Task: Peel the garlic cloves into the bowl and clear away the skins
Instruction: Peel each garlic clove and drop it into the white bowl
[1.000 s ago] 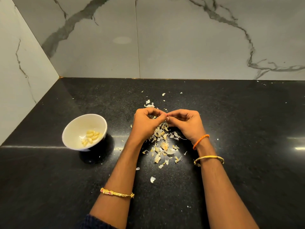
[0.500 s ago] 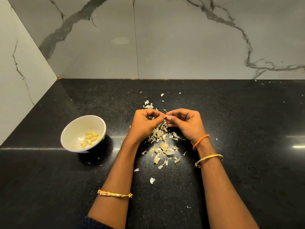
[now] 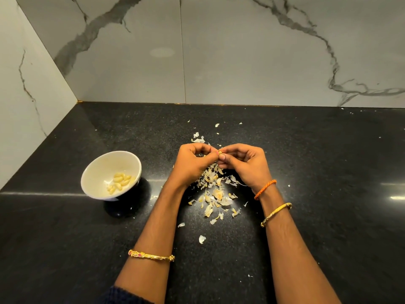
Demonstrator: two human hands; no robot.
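Garlic clove [image 3: 219, 152] mostly hidden (fingertips cover it).

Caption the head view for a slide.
Both hands pinch a garlic cloth-free clove above scattered skins; peeled cloves fill the white bowl.

The worktop [image 3: 306, 172] is polished black speckled stone, glossy with light glints. The walls [image 3: 241, 51] are smooth veined marble tile. The bowl [image 3: 96, 172] looks glazed white ceramic. The skins [image 3: 213, 194] are papery, dry.

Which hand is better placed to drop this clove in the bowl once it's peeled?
Probably the left hand. The bowl sits on its side of the counter, so it wouldn't cross the right hand. Both hands pinch the clove now.
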